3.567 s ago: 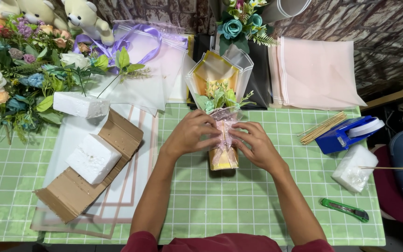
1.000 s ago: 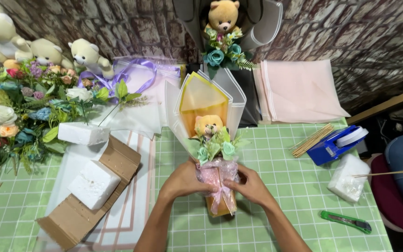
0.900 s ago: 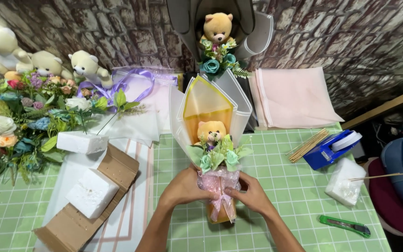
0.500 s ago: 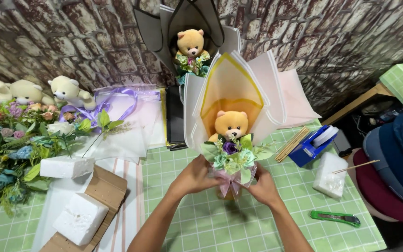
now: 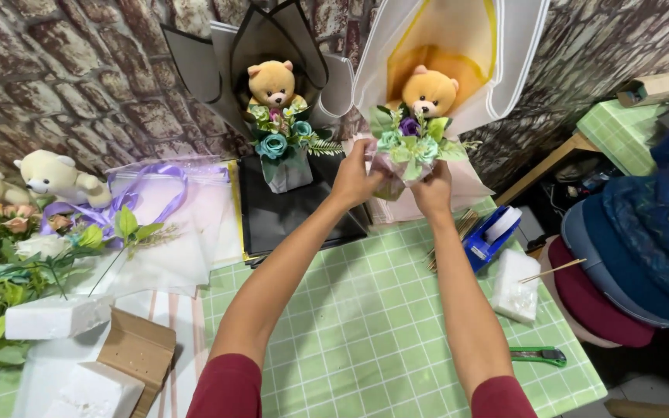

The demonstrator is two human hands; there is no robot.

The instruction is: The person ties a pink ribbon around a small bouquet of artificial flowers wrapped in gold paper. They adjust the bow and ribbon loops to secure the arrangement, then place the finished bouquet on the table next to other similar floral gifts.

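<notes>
Head view: both hands lift a teddy-bear bouquet [image 5: 420, 128] off the green checked table [image 5: 365, 325].
Left hand [image 5: 356, 176] and right hand [image 5: 432, 190] clasp its wrapped base, steadying it upright.

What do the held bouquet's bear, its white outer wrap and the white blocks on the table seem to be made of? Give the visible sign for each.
Bear: plush fabric, fuzzy matte surface.
White outer wrap: probably non-woven or paper sheet, matte, stiff folds.
White blocks: likely foam, grainy matte faces.
</notes>
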